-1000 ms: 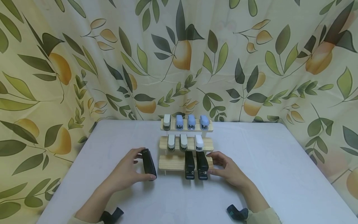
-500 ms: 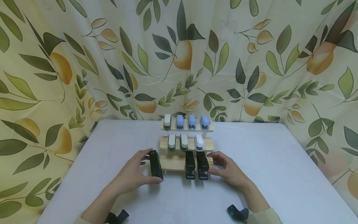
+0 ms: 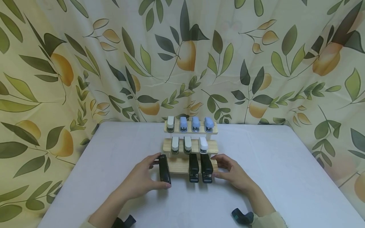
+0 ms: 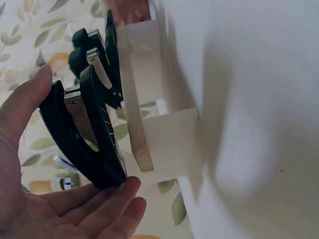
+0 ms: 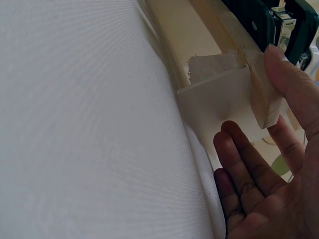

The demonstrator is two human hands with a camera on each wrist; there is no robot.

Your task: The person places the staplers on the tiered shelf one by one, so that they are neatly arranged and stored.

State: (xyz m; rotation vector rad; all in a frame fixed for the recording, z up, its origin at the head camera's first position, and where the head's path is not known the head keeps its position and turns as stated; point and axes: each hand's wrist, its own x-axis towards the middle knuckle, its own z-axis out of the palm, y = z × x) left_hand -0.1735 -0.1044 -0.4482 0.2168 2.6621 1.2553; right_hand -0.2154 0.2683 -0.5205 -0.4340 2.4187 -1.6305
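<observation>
A black stapler [image 3: 164, 171] is pinched lengthwise between the thumb and fingers of my left hand [image 3: 138, 182]. It is over the left end of the lowest wooden shelf [image 3: 179, 165]. In the left wrist view a gap shows between this stapler [image 4: 102, 167] and the shelf board [image 4: 135, 127]. Two other black staplers [image 3: 194, 167] stand side by side on the right part of that shelf. My right hand [image 3: 233, 174] holds the shelf's right end, thumb at the front and index finger behind; its other fingers [image 5: 244, 164] extend below the board [image 5: 264, 99].
The middle shelf [image 3: 212, 146] carries two grey-white mini staplers [image 3: 187, 144] and a white one [image 3: 203, 144]. On the top shelf [image 3: 176, 129] are a pale mini stapler [image 3: 170, 123] and several blue ones [image 3: 195, 123]. A white cloth covers the table [image 3: 256, 148]; a patterned curtain [image 3: 216, 63] hangs behind.
My left hand has carried the black stapler rightward and slightly nearer me, from beside the rack to over the lowest shelf's left end. The right hand has kept its place.
</observation>
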